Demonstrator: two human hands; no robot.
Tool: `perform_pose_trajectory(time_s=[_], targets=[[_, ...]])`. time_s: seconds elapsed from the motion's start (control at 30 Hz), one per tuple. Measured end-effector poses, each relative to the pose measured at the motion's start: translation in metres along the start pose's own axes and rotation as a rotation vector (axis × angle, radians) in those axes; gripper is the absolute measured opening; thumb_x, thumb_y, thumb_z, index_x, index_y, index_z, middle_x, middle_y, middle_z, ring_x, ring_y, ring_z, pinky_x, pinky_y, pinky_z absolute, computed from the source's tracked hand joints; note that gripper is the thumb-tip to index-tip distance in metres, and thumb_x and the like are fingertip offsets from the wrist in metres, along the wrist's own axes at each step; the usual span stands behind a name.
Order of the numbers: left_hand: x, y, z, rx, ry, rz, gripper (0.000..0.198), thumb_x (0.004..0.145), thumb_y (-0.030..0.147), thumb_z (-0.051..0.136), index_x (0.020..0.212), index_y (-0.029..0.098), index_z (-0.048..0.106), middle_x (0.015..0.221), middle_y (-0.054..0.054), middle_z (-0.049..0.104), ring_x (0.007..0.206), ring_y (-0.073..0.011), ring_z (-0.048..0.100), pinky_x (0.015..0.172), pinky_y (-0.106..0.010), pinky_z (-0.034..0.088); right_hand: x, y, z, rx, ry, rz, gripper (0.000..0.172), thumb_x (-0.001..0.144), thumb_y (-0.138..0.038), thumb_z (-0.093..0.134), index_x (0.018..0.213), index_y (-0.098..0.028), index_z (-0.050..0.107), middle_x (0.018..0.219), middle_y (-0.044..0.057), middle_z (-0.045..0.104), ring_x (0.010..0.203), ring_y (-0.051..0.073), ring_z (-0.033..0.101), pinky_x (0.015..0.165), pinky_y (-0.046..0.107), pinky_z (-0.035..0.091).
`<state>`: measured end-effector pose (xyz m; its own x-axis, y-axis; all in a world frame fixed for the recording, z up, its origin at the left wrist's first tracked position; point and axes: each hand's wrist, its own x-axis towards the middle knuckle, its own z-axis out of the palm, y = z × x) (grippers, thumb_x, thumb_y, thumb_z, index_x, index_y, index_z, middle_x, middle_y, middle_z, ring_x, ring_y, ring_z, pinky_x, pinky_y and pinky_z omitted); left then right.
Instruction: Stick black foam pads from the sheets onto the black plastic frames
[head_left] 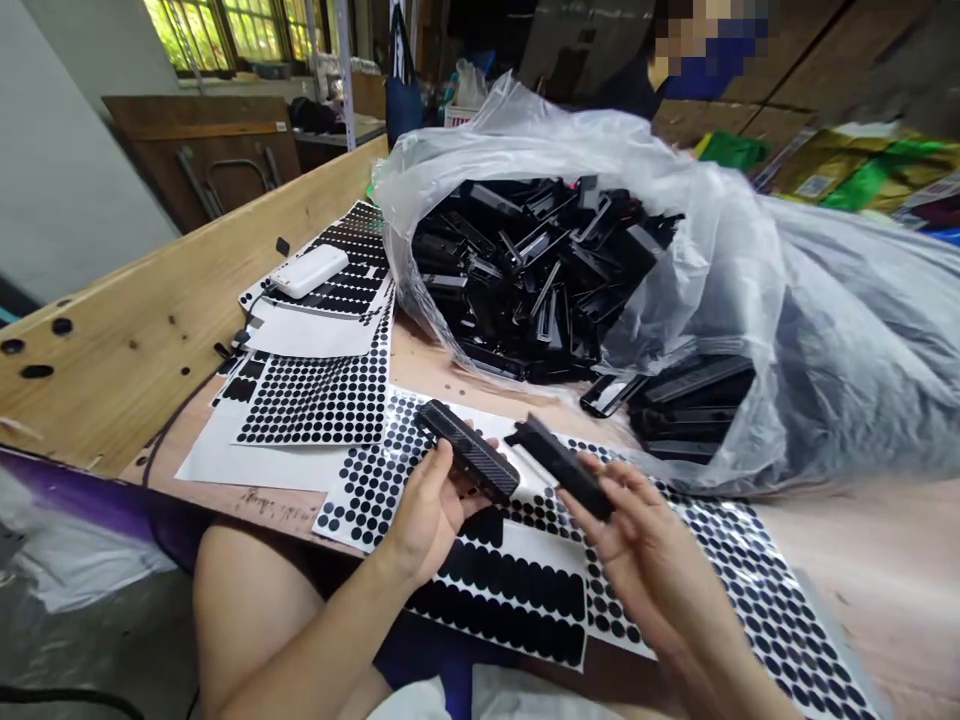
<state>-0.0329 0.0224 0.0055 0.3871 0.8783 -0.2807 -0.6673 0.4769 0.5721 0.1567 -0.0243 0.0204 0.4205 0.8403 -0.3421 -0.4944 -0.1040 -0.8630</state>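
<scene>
My left hand (431, 510) is closed round a black plastic part with a ribbed, carbon-look face (472, 452), held tilted above the sticker sheets. Between the thumb and fingers of my right hand (637, 515) is a second long black plastic part (566, 468), slightly blurred. The two parts are close together but apart. Beneath them lies a white sheet of round black stickers (367, 490). Nearer my lap is a sheet with rows of scalloped black stickers (517, 580). What exactly the black parts are I cannot tell.
A large clear plastic bag (712, 220) full of similar black parts (525, 260) lies open beyond my hands. More sticker sheets (322, 400) are stacked at the left, with a white power bank-like box (309, 272) on top. A wooden board (187, 285) edges the table. Another person (637, 85) is behind the bag.
</scene>
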Motion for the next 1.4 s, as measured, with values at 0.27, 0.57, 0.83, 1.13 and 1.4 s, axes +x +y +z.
perform_pose_trajectory(time_s=[0.27, 0.57, 0.83, 1.13, 1.4], targets=[[-0.002, 0.006, 0.000, 0.012, -0.052, -0.087, 0.051, 0.098, 0.056, 0.056, 0.128, 0.016, 0.061, 0.085, -0.002, 0.064, 0.062, -0.0147, 0.066, 0.054, -0.025, 0.057, 0.042, -0.041, -0.049, -1.180, 0.069, -0.784, 0.028, 0.087, -0.043, 0.072, 0.107, -0.023, 0.070, 0.114, 0.012, 0.068, 0.118, 0.037, 0.059, 0.091, 0.062, 0.057], [0.000, 0.004, 0.000, 0.031, -0.103, -0.053, 0.054, 0.095, 0.046, 0.051, 0.138, 0.014, 0.055, 0.089, -0.005, 0.065, 0.052, -0.0112, 0.055, 0.041, -0.020, 0.038, 0.095, -0.027, 0.001, -1.738, -0.359, -0.957, 0.025, 0.099, -0.024, 0.054, 0.097, -0.016, 0.078, 0.098, 0.016, 0.077, 0.093, 0.033, 0.062, 0.084, 0.049, 0.053], [-0.001, 0.001, -0.004, 0.246, -0.182, -0.129, 0.050, 0.100, 0.051, 0.041, 0.092, 0.010, 0.066, 0.058, -0.005, 0.060, 0.048, -0.0116, 0.051, 0.047, -0.022, 0.041, 0.105, -0.039, 0.029, -1.913, -0.528, -0.708, 0.017, 0.093, -0.018, 0.064, 0.093, -0.020, 0.081, 0.098, 0.005, 0.082, 0.086, 0.024, 0.074, 0.070, 0.031, 0.053], [0.001, -0.007, -0.004, 0.242, -0.193, -0.021, 0.038, 0.097, 0.052, 0.052, 0.108, 0.015, 0.056, 0.097, -0.009, 0.071, 0.054, -0.0114, 0.060, 0.042, -0.022, 0.045, 0.097, -0.043, 0.055, -2.104, -0.419, -0.492, 0.015, 0.089, -0.020, 0.070, 0.096, -0.021, 0.083, 0.094, 0.006, 0.083, 0.088, 0.025, 0.075, 0.065, 0.030, 0.048], [0.000, -0.005, -0.004, 0.248, -0.195, -0.024, 0.035, 0.101, 0.047, 0.047, 0.107, 0.014, 0.056, 0.103, -0.011, 0.070, 0.056, -0.0106, 0.061, 0.044, -0.021, 0.046, 0.095, -0.038, 0.063, -2.117, -0.346, -0.398, 0.014, 0.089, -0.024, 0.070, 0.094, -0.019, 0.082, 0.098, 0.009, 0.082, 0.093, 0.027, 0.074, 0.073, 0.032, 0.051]])
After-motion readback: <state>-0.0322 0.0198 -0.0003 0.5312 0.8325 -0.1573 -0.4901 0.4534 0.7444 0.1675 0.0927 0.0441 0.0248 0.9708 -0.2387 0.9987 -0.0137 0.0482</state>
